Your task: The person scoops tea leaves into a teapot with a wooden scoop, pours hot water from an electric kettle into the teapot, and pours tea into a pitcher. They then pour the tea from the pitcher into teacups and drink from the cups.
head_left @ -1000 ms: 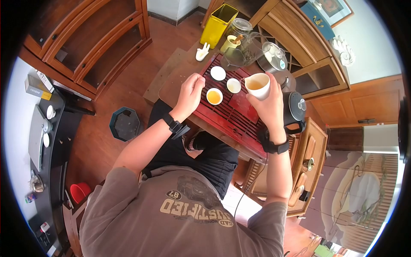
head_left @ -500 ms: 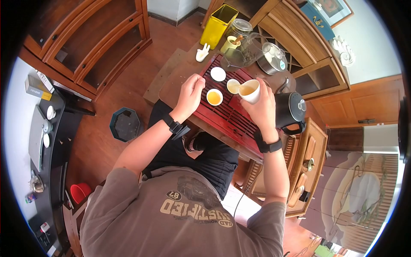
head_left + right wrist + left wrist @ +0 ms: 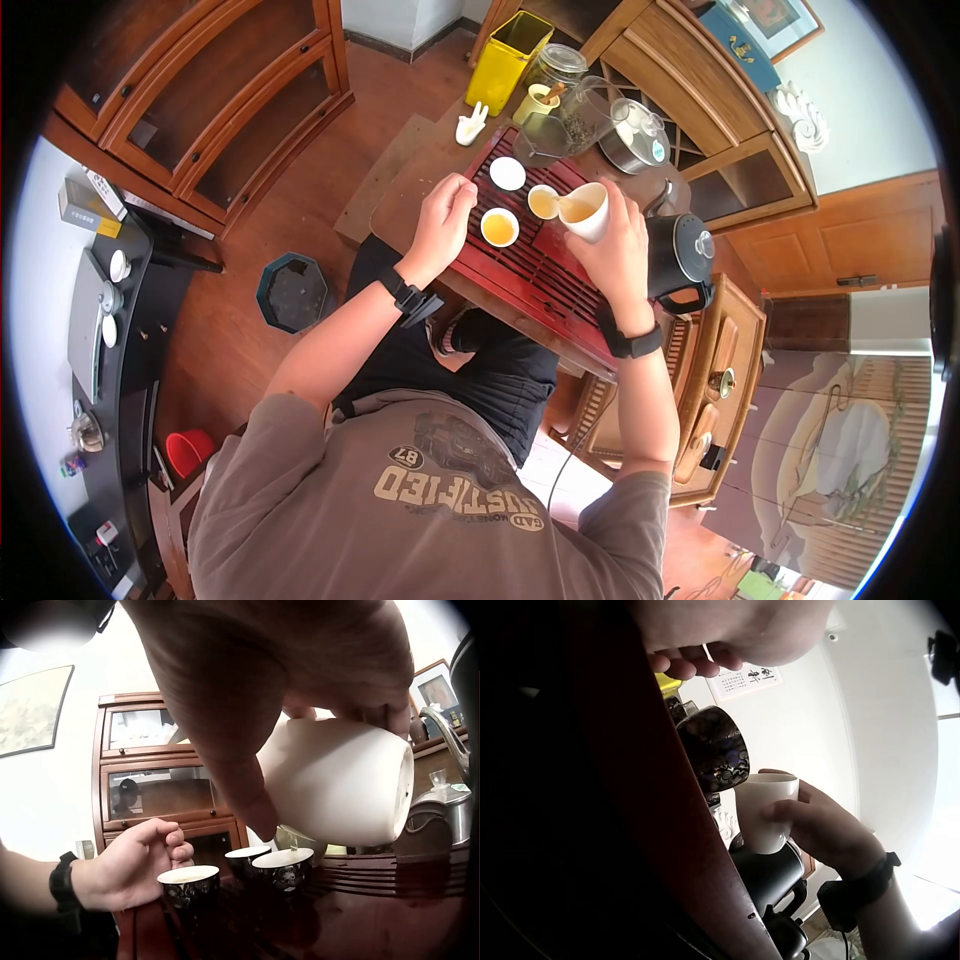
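My right hand (image 3: 612, 250) grips a white pitcher (image 3: 337, 780), fingers and thumb round its body, tilted with its spout over a small teacup (image 3: 542, 203). A thin stream of tea runs into that cup, and yellow tea shows inside it. A second cup (image 3: 499, 228), patterned dark outside, holds amber tea nearer me. The third cup (image 3: 507, 174) stands farther back and looks white inside. All three stand on a red slatted tea tray (image 3: 545, 290). My left hand (image 3: 441, 222) rests at the tray's left edge beside the amber cup, fingers loosely curled and holding nothing.
A black kettle (image 3: 690, 250) stands right of my right hand. Behind the tray are a glass pot (image 3: 545, 138), a steel pot (image 3: 635, 140), a lidded jar (image 3: 558, 68), a yellow bin (image 3: 506, 65) and a white hand-shaped ornament (image 3: 471, 124).
My right hand has brought the pitcher left and tipped it over the middle cup; tea now flows and the cup's yellow has deepened. My left hand has stayed put.
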Motion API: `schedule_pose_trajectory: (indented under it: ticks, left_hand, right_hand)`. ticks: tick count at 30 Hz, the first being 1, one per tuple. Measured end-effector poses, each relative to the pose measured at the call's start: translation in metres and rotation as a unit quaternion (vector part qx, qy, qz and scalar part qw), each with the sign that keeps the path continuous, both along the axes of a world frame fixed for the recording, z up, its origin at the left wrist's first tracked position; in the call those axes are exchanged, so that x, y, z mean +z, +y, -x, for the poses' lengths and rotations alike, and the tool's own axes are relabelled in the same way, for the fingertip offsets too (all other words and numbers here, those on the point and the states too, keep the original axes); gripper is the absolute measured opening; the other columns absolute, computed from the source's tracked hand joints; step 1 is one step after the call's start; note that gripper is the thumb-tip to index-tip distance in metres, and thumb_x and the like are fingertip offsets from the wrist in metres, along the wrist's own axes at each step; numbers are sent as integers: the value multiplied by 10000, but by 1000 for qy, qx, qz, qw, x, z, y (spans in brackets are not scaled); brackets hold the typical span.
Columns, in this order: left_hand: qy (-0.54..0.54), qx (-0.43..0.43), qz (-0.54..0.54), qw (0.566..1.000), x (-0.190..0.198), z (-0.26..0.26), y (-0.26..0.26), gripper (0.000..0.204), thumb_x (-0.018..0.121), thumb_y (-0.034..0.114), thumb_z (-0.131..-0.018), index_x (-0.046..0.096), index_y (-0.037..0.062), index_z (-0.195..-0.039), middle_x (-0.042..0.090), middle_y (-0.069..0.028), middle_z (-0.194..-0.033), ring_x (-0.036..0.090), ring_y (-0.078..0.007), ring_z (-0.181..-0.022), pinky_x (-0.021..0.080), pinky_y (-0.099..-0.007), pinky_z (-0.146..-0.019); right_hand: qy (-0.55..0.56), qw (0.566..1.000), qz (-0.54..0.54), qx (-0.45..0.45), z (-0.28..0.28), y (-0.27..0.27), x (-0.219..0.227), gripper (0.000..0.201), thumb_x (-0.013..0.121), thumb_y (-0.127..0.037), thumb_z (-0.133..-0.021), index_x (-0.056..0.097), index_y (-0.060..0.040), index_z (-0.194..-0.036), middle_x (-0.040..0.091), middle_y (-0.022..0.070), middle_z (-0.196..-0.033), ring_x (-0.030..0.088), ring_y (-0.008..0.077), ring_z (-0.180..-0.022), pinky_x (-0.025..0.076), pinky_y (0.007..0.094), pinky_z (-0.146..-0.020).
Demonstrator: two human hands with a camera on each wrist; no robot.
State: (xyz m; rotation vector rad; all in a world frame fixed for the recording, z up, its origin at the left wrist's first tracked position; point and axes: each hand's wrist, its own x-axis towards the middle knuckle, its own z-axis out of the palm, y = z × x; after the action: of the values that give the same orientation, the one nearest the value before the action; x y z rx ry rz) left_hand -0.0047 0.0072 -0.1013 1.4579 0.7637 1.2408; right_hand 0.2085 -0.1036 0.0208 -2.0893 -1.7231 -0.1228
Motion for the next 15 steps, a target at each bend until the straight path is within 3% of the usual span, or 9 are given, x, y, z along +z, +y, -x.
schedule_pose_trajectory:
  ticks: [15]
  left_hand:
    - [7, 3, -4, 1000, 2, 1, -1, 220, 537, 137, -1069, 561, -28, -926, 527, -82, -817, 510, -152, -765, 446, -315, -732]
  right_hand:
    - [-15, 999, -30, 1, 2, 1, 23, 845, 871, -178, -694, 529, -116, -1465, 625, 168, -1232, 608, 386, -1135, 488, 482, -1004]
